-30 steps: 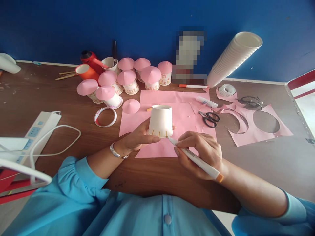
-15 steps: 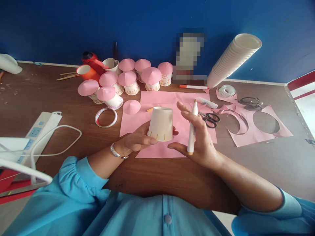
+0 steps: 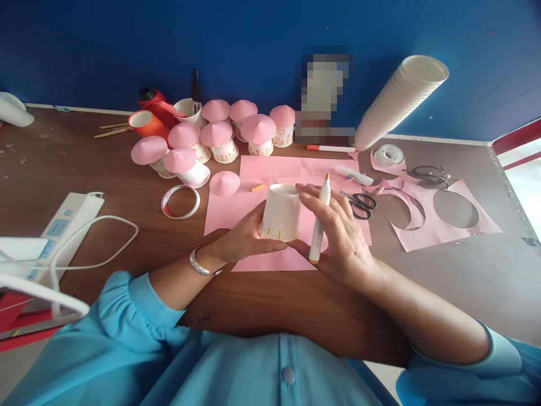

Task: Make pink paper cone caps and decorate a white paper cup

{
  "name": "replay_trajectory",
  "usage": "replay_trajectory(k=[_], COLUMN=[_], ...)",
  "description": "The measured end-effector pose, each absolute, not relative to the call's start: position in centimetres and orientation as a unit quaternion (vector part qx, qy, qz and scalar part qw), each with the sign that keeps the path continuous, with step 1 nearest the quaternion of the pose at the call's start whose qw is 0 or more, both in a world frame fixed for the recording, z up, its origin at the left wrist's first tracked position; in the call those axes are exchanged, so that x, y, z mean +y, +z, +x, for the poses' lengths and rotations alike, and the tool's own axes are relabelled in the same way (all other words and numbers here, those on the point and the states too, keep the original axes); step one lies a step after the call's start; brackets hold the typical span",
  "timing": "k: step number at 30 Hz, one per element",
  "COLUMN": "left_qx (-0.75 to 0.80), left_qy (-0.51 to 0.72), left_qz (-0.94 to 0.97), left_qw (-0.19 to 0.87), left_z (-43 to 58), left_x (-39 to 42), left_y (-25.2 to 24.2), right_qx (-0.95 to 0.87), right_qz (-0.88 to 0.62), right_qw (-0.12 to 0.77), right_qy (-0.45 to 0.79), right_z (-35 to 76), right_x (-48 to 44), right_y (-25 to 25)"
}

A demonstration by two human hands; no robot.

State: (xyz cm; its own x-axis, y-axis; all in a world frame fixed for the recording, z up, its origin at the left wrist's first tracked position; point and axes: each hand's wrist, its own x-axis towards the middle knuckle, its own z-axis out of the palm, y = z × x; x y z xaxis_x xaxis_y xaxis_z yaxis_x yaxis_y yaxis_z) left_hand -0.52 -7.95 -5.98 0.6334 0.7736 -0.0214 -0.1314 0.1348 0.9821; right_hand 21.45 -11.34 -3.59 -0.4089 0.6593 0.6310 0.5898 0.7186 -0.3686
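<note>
A white paper cup point(image 3: 282, 211) is held upside down over the pink paper, with short yellow-brown strokes near its lower rim. My left hand point(image 3: 247, 235) grips it from the left, thumb along the rim. At the cup's right side is my right hand point(image 3: 338, 234), its fingertips at the cup's upper edge. A white marker point(image 3: 320, 220) with an uncovered yellow-brown tip pointing up is held in that hand. On the pink sheet point(image 3: 224, 217) behind the cup lies a small orange-brown marker cap point(image 3: 257, 187).
Several decorated cups with pink cone roofs point(image 3: 258, 129) stand at the back, and a loose pink cone point(image 3: 225, 184) lies before them. Scissors point(image 3: 359, 204), a tape roll point(image 3: 180, 202), cut pink scraps point(image 3: 406, 234) and a tall cup stack point(image 3: 401, 101) surround the work. A power strip point(image 3: 63, 225) lies left.
The cup has shifted slightly right and turned, so fewer strokes show. My right hand has moved left with the marker, bringing its fingers onto the cup.
</note>
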Motion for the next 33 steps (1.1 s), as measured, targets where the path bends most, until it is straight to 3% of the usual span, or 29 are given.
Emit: replay_trajectory(k=[6, 13, 33], left_qx=[0.271, 0.273, 0.270], left_qy=[0.342, 0.337, 0.322], left_qz=[0.513, 0.496, 0.529], left_qw=[0.740, 0.752, 0.737], left_z=[-0.9, -0.8, -0.8], left_x=[-7.8, -7.9, -7.8], left_y=[-6.4, -5.8, -5.6], right_qx=[-0.805, -0.826, -0.811], right_qz=[-0.349, -0.322, -0.341], right_qw=[0.480, 0.455, 0.474], right_qy=[0.026, 0.080, 0.030], right_z=[22.1, 21.4, 21.0], right_x=[-12.5, -13.9, -14.1], right_y=[-2.0, -1.1, -2.5])
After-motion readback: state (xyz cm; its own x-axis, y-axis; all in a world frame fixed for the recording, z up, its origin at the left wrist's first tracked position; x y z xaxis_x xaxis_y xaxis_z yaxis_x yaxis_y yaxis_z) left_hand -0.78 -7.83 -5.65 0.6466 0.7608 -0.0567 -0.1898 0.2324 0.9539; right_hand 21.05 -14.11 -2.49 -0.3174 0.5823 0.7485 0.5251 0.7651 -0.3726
